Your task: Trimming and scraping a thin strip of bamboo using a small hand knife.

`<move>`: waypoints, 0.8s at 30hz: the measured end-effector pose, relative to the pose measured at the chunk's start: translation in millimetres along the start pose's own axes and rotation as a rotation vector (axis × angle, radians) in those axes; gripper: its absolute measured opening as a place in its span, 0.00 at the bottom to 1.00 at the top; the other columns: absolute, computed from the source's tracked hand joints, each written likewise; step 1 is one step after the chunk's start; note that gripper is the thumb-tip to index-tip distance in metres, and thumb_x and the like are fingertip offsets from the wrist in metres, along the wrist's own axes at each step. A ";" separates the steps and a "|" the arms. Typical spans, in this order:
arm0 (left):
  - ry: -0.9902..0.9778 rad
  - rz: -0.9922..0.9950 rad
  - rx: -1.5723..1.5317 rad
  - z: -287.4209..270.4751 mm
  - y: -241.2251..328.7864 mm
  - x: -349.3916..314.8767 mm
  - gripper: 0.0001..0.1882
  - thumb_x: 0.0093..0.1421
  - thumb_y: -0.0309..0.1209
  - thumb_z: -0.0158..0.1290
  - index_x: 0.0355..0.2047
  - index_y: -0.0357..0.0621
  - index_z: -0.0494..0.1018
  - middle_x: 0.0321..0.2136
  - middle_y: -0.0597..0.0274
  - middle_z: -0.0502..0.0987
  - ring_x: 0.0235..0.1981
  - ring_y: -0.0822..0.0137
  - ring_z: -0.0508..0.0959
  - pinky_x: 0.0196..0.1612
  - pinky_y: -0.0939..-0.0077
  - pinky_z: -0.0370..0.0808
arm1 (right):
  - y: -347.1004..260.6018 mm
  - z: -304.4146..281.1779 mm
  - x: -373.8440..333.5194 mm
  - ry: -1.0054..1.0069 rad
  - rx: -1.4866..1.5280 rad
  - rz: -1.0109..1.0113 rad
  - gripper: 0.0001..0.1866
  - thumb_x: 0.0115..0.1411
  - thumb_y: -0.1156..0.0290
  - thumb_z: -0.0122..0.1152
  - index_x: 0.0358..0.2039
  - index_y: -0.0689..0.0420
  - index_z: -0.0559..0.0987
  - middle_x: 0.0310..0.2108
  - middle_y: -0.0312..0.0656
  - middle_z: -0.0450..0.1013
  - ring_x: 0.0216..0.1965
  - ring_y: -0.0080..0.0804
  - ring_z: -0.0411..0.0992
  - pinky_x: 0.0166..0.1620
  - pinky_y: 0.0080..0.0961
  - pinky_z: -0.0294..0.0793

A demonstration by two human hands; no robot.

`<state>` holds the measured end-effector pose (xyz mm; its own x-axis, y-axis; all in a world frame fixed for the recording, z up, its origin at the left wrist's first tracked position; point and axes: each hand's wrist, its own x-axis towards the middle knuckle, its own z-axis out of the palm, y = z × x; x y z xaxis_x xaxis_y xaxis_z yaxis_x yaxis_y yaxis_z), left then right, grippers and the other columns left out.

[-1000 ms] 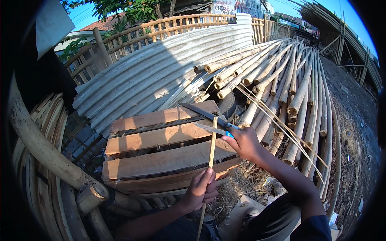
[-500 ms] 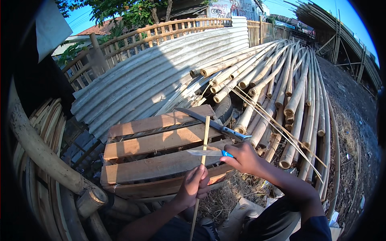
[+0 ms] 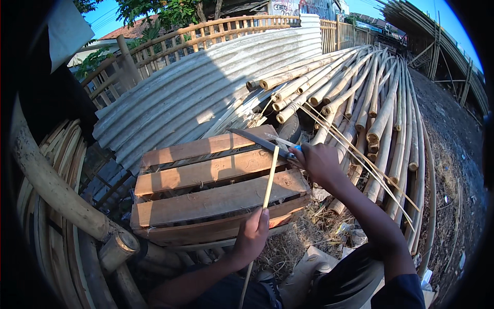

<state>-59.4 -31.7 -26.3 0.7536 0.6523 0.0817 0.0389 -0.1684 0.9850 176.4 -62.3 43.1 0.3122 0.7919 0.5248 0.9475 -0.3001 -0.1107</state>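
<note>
A thin pale bamboo strip (image 3: 269, 180) slants upward from my left hand (image 3: 251, 238), whose fingers are closed round it. Its lower part runs down past my wrist toward my lap. My right hand (image 3: 320, 162) grips a small knife (image 3: 280, 140) with a blue handle, its blade pointing left just beyond the strip's upper end. That blade appears apart from the strip. Below the knife, a larger long-bladed knife (image 3: 251, 137) lies across the far right of a wooden slatted crate (image 3: 216, 198); my right hand hides its handle.
Many bamboo poles (image 3: 378, 131) are piled to the right and ahead. Thin split strips (image 3: 368, 165) lie over them. Corrugated sheeting (image 3: 206, 82) leans by a bamboo fence (image 3: 206, 37). Split bamboo (image 3: 59, 206) and a thick pole (image 3: 56, 190) stand at the left.
My right hand has moved forward along the strip with the small knife, toward its tip. My left hand stays round the strip, which now tilts more to the right.
</note>
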 end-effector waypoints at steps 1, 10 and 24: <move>-0.027 0.022 -0.031 1.0 2.2 1.6 0.15 0.67 0.41 0.38 0.26 0.47 0.58 0.15 0.76 0.53 0.12 0.83 0.54 0.13 0.86 0.51 | -1.8 -3.2 -6.0 0.004 -0.009 0.002 0.25 0.61 0.48 0.45 0.19 0.57 0.72 0.10 0.46 0.67 0.14 0.45 0.69 0.18 0.36 0.67; -0.174 -0.331 -0.823 -21.8 20.9 11.7 0.17 0.66 0.46 0.37 0.29 0.46 0.61 0.12 0.76 0.49 0.10 0.83 0.47 0.12 0.87 0.46 | -18.8 -24.8 -33.0 0.023 0.180 -0.018 0.23 0.61 0.51 0.48 0.21 0.59 0.71 0.08 0.47 0.64 0.13 0.48 0.67 0.18 0.39 0.65; 0.098 0.055 0.056 15.2 3.5 -4.6 0.15 0.67 0.35 0.36 0.26 0.39 0.62 0.12 0.66 0.59 0.12 0.74 0.61 0.17 0.77 0.59 | -38.7 1.4 -44.6 0.064 0.022 -0.412 0.29 0.59 0.44 0.47 0.15 0.56 0.73 0.07 0.43 0.64 0.11 0.42 0.68 0.17 0.34 0.68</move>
<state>-52.8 -46.5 -25.5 0.6883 0.7092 0.1526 0.0381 -0.2454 0.9687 126.0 -85.3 22.9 -0.0978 0.8087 0.5801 0.9937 0.0470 0.1020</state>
